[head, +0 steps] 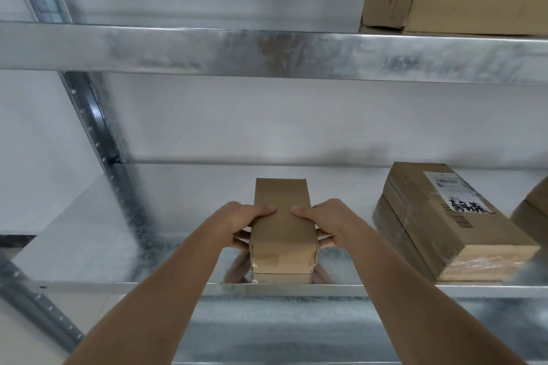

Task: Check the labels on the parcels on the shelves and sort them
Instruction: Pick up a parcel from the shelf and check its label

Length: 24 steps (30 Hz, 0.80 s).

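Head view: small parcel point(281, 228) shows no label side.

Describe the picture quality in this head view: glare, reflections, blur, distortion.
Head view: soft, even light; the metal shelf mirrors the small box and fingers below it. The left hand and right hand are sharp, the frame's right edge is smeared, and the wide lens bends the upright. The label on the flat parcel is only partly legible.

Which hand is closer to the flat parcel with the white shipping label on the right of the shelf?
The right hand. It grips the right side of the small box, on the side facing the labelled parcel. The left hand grips the box's far side.
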Each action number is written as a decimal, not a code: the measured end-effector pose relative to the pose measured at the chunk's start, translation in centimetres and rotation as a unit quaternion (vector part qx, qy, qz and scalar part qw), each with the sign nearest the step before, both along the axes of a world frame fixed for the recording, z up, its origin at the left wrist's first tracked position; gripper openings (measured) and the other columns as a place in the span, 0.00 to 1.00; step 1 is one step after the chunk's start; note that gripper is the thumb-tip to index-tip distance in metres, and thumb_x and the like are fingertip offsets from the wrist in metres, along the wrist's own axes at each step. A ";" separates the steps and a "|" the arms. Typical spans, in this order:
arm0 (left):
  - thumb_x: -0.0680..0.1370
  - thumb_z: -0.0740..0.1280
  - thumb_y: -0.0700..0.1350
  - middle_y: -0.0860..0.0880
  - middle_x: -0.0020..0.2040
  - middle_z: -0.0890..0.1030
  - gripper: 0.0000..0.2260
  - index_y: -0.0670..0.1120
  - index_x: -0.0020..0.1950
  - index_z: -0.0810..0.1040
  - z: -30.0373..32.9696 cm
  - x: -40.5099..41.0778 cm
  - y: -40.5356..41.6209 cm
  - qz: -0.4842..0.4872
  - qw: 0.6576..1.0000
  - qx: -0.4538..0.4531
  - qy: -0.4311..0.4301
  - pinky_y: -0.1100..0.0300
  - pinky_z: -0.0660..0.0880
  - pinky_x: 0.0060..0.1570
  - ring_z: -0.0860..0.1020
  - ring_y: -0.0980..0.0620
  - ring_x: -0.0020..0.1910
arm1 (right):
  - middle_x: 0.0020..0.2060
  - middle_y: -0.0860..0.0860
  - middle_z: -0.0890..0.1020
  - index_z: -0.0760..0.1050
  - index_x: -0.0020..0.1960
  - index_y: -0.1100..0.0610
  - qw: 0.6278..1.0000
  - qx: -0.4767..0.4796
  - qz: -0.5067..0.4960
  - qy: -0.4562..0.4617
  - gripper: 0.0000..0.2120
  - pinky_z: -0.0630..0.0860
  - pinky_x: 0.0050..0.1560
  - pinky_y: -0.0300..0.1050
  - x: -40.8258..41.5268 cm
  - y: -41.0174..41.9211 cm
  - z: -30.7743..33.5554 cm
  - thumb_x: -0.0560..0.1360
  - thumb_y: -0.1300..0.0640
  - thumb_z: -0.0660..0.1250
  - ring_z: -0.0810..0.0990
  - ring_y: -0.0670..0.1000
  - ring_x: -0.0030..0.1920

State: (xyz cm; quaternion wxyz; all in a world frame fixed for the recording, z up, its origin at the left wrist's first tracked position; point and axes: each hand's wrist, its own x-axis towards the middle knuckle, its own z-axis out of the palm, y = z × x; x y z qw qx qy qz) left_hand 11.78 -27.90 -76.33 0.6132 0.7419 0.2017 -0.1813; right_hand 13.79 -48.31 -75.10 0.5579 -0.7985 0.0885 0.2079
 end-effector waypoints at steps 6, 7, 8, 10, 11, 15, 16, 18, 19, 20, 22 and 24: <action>0.73 0.78 0.53 0.44 0.56 0.83 0.23 0.40 0.61 0.79 0.1 0.2 -0.1 -0.003 1.000 0.000 0.005 0.43 0.83 0.53 0.84 0.41 0.53 | 0.48 0.57 0.86 0.80 0.57 0.64 1.000 -0.004 0.003 0.002 0.19 0.85 0.50 0.56 0.1 0.2 0.0 0.74 0.52 0.77 0.86 0.57 0.46; 0.73 0.78 0.54 0.44 0.56 0.83 0.24 0.40 0.61 0.79 0.2 0.1 0.0 -0.003 1.000 0.000 0.006 0.43 0.83 0.54 0.84 0.41 0.53 | 0.48 0.57 0.86 0.80 0.56 0.64 1.000 0.000 0.001 0.001 0.19 0.85 0.49 0.56 0.1 0.2 0.1 0.74 0.52 0.77 0.86 0.57 0.45; 0.73 0.78 0.55 0.44 0.56 0.83 0.24 0.40 0.60 0.80 0.2 0.0 0.0 -0.005 1.000 0.000 0.004 0.43 0.83 0.54 0.84 0.41 0.53 | 0.47 0.57 0.86 0.80 0.56 0.64 1.000 0.003 -0.003 -0.001 0.19 0.85 0.49 0.55 0.0 0.1 0.0 0.73 0.51 0.78 0.87 0.56 0.45; 0.72 0.78 0.57 0.45 0.55 0.84 0.24 0.40 0.58 0.81 0.2 -0.4 0.0 -0.004 1.000 0.005 -0.005 0.44 0.83 0.54 0.84 0.43 0.53 | 0.47 0.55 0.86 0.80 0.57 0.63 1.000 0.007 -0.008 -0.009 0.21 0.85 0.47 0.53 -0.3 -0.1 -0.2 0.72 0.48 0.78 0.86 0.55 0.45; 0.73 0.77 0.58 0.45 0.54 0.85 0.24 0.40 0.57 0.81 0.2 -0.6 0.0 0.000 1.000 0.008 -0.013 0.45 0.83 0.53 0.85 0.43 0.52 | 0.48 0.54 0.86 0.80 0.57 0.61 1.000 0.013 -0.013 -0.012 0.23 0.84 0.47 0.52 -0.5 -0.2 -0.4 0.72 0.45 0.77 0.86 0.54 0.46; 0.76 0.74 0.59 0.44 0.54 0.86 0.23 0.41 0.60 0.81 -0.2 -1.8 0.1 0.029 0.998 -0.033 -0.046 0.47 0.84 0.50 0.85 0.45 0.49 | 0.54 0.51 0.81 0.76 0.61 0.50 0.999 0.045 -0.013 0.006 0.26 0.77 0.49 0.50 -1.8 -0.4 -1.0 0.76 0.31 0.63 0.81 0.55 0.57; 0.77 0.72 0.57 0.43 0.57 0.84 0.24 0.42 0.65 0.78 -0.2 -2.1 0.2 0.038 0.996 -0.064 -0.052 0.47 0.83 0.48 0.84 0.45 0.50 | 0.53 0.52 0.80 0.74 0.62 0.48 0.997 0.076 -0.025 0.020 0.24 0.76 0.47 0.48 -2.1 -0.3 -0.9 0.79 0.32 0.59 0.80 0.55 0.56; 0.81 0.70 0.53 0.42 0.65 0.79 0.29 0.48 0.79 0.65 -0.2 -2.6 0.2 0.053 0.988 -0.135 -0.057 0.49 0.82 0.43 0.82 0.43 0.55 | 0.55 0.52 0.78 0.70 0.68 0.47 0.991 0.124 -0.049 0.031 0.21 0.80 0.47 0.50 -2.3 -0.3 -0.5 0.82 0.36 0.56 0.81 0.54 0.50; 0.82 0.68 0.51 0.43 0.67 0.77 0.31 0.54 0.82 0.58 -0.1 -2.8 0.0 0.055 0.984 -0.154 -0.064 0.50 0.82 0.41 0.81 0.43 0.58 | 0.56 0.52 0.78 0.68 0.70 0.47 0.990 0.131 -0.052 0.025 0.21 0.81 0.47 0.52 -2.2 -0.4 -0.4 0.82 0.38 0.59 0.81 0.54 0.48; 0.83 0.66 0.50 0.44 0.67 0.77 0.30 0.58 0.82 0.56 -0.1 -2.8 -0.2 0.051 0.984 -0.153 -0.069 0.50 0.82 0.41 0.80 0.42 0.60 | 0.56 0.51 0.78 0.66 0.72 0.48 0.990 0.132 -0.053 0.015 0.22 0.82 0.45 0.51 -2.2 -0.4 -0.2 0.82 0.40 0.62 0.81 0.53 0.47; 0.85 0.63 0.52 0.40 0.66 0.77 0.23 0.60 0.80 0.63 0.2 -2.9 -0.7 0.045 0.989 -0.114 -0.082 0.50 0.81 0.44 0.76 0.39 0.66 | 0.52 0.51 0.78 0.66 0.73 0.50 0.993 0.104 -0.053 -0.015 0.27 0.78 0.39 0.46 -1.9 -0.5 0.2 0.79 0.41 0.68 0.79 0.50 0.43; 0.85 0.62 0.53 0.42 0.69 0.76 0.19 0.58 0.77 0.68 0.8 -2.7 -1.1 0.035 0.993 -0.051 -0.096 0.48 0.79 0.55 0.74 0.40 0.69 | 0.46 0.51 0.77 0.71 0.65 0.53 0.996 0.059 -0.041 -0.045 0.26 0.75 0.35 0.42 -1.5 -0.5 0.4 0.75 0.39 0.71 0.77 0.49 0.40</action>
